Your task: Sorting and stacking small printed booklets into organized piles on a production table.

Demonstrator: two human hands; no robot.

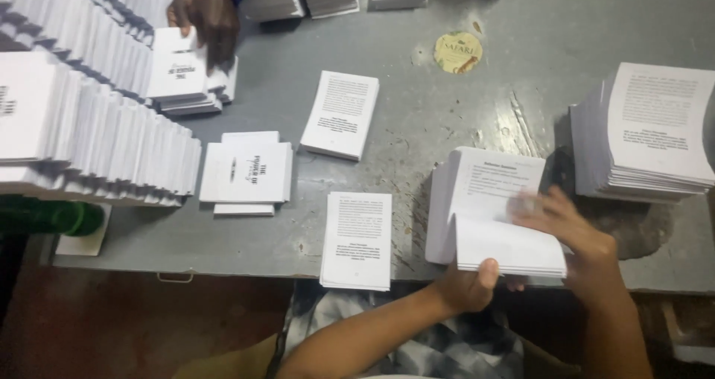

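A grey worktop (521, 29) carries rows of stacked white booklets (97, 126) at nine o'clock, where a co-worker's hand (205, 10) rests on one pile. At five o'clock lies the thick stack of printed leaves (484, 200). The left hand (465, 286) grips its near edge, thumb curled over. The right hand (573, 230), blurred, lies on top, fingers (532, 204) spread on the leaves.

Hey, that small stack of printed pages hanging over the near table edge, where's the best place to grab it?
Probably by the near short end. The small stack lies flat, with its near end past the table edge, so fingers can slip under there while a thumb presses on top. Come from the near side, left of the left hand, which grips the thicker stack.
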